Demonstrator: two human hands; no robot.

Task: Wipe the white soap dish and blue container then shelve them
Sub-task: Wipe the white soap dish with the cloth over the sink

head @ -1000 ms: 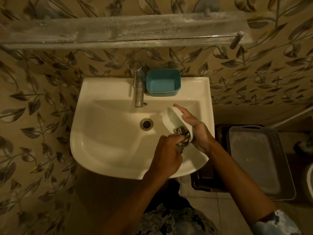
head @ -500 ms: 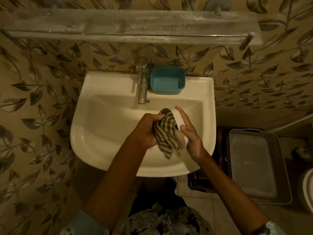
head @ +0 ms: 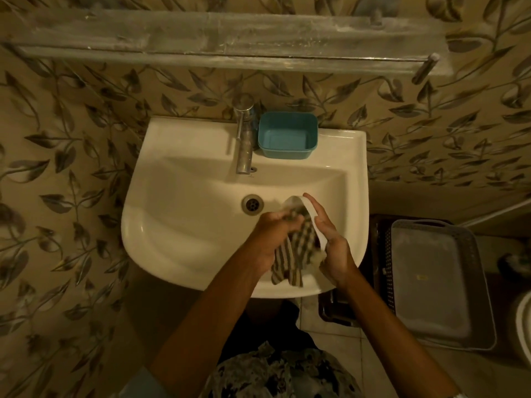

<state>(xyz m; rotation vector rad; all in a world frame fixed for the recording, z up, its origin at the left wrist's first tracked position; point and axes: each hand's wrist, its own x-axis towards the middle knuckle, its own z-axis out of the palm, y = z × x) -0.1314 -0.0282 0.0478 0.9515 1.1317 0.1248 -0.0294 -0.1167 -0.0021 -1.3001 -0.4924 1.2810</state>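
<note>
The right hand (head: 334,248) cups the white dish (head: 314,222) over the sink (head: 178,225), fingers (head: 313,203) laid along its outer wall. The dish's long axis runs away from the person, its hollow facing left. The left hand (head: 271,234), fingers closed on the striped cloth (head: 296,254), presses into that hollow from the left. The blue container (head: 288,135) sits on the sink's back ledge beside the tap (head: 244,139), past both hands, nearer the right one. The shelf (head: 224,38) lies above it.
</note>
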